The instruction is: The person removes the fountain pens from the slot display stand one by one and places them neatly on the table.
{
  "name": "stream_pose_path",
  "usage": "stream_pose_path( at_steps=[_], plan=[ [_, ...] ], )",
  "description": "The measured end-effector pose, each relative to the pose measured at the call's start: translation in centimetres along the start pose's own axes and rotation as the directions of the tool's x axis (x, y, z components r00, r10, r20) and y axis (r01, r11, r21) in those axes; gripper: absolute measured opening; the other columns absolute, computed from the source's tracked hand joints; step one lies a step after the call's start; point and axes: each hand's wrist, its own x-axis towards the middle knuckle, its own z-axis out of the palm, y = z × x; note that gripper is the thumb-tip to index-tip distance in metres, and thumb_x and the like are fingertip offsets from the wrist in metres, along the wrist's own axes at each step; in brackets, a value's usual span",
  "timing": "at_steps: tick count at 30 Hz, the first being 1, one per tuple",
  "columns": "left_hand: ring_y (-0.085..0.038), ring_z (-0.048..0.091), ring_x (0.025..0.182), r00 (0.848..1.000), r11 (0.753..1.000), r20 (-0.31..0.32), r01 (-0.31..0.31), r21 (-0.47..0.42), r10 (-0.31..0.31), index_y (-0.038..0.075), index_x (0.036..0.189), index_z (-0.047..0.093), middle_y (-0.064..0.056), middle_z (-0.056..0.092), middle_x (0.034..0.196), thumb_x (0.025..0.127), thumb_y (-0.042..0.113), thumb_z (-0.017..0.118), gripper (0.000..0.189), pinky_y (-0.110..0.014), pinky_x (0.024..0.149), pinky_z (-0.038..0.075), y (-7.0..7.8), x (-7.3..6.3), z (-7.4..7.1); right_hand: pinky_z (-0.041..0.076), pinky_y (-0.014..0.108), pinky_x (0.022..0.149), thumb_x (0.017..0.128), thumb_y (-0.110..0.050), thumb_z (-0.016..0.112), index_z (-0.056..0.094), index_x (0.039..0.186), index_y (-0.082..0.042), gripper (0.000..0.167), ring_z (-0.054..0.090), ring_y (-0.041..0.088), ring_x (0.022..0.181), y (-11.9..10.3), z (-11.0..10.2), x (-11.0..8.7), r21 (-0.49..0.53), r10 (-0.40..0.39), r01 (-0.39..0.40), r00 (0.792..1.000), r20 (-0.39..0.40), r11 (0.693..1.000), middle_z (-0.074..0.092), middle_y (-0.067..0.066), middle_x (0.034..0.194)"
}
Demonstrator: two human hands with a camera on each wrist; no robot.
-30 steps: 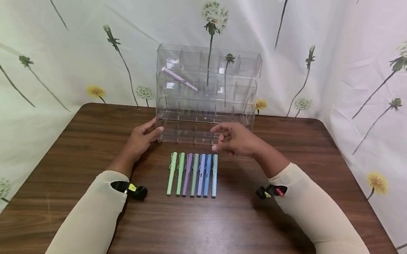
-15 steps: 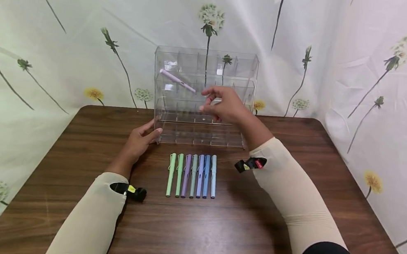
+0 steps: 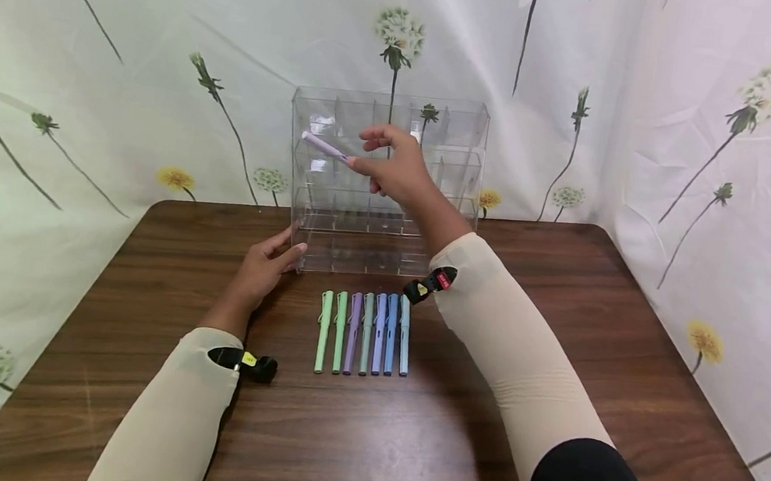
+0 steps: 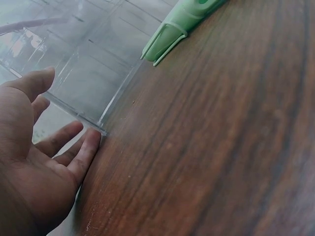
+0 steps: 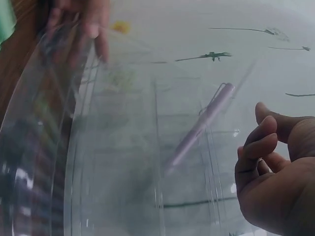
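Note:
A clear plastic tiered organizer point(image 3: 466, 105) with divided compartments stands at the back of the table. Across its upper left part a lilac capped pen point(image 3: 325, 145) lies slanted. My right hand point(image 3: 396, 167) is over the organizer by that pen, its thumb overlapping the pen's lower end in the head view. The right wrist view has the lilac pen point(image 5: 201, 125) apart from the loosely bent fingers point(image 5: 256, 147). My left hand point(image 3: 261, 270) touches the organizer's lower left corner, thumb toward the front and fairly straight fingers along the outer side.
Several capped pens in green, purple and blue lie in a row on the brown wooden table point(image 3: 476, 454), before the organizer. A light green pen point(image 3: 323, 332) ends the row at left, a pale blue pen point(image 3: 404, 344) at right. Floral-print cloth point(image 3: 241, 6) hangs behind.
My right hand has moved up and to the left, from above the right end of the pen row to the lilac pen. The left hand has stayed at the organizer's corner.

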Motion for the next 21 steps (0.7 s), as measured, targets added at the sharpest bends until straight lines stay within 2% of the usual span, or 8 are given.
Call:
stream_pose_path(
  at_steps=[5,10,15,21],
  plan=[
    [-0.034,0.050,0.156,1.000,1.000,0.001,-0.002,0.002,0.002,0.040,0.170,0.034,-0.005,0.027,0.181,0.111,0.045,0.065,0.068,-0.039,0.120,0.056,-0.1,0.0,0.1,0.055,0.037,0.058,0.104,-0.024,0.078,0.061,0.152,-0.011,0.052,0.058,0.017,0.057,-0.5,1.6,1.3,-0.033,0.053,-0.053,0.999,0.006,0.998,0.059,0.011,0.153],
    [-0.035,0.050,0.155,1.000,1.000,0.008,-0.016,0.006,0.015,0.039,0.170,0.033,-0.007,0.031,0.180,0.111,0.044,0.065,0.067,-0.036,0.119,0.056,-0.2,0.0,0.1,0.055,0.036,0.059,0.104,-0.027,0.078,0.064,0.149,-0.014,0.048,0.056,0.017,0.056,-0.2,3.2,2.1,-0.084,0.092,-0.097,0.994,-0.060,0.992,0.063,0.003,0.149],
    [-0.034,0.049,0.156,0.999,0.999,0.007,-0.031,-0.011,0.031,0.037,0.170,0.035,-0.007,0.033,0.179,0.111,0.042,0.065,0.066,-0.037,0.120,0.055,-0.2,0.0,0.2,0.054,0.032,0.054,0.104,-0.025,0.079,0.064,0.149,-0.011,0.050,0.053,0.018,0.053,0.4,4.6,2.8,-0.079,0.059,-0.069,0.992,-0.114,0.995,0.067,0.008,0.143],
    [-0.034,0.049,0.156,1.000,0.999,0.000,-0.031,-0.014,0.031,0.037,0.170,0.036,-0.008,0.036,0.178,0.111,0.042,0.065,0.066,-0.038,0.121,0.055,-0.1,0.0,0.0,0.060,0.033,0.057,0.105,-0.029,0.077,0.064,0.147,-0.009,0.048,0.062,0.018,0.064,0.9,5.6,3.2,-0.149,0.037,-0.053,0.993,-0.112,0.987,0.068,0.013,0.138]
  ],
)
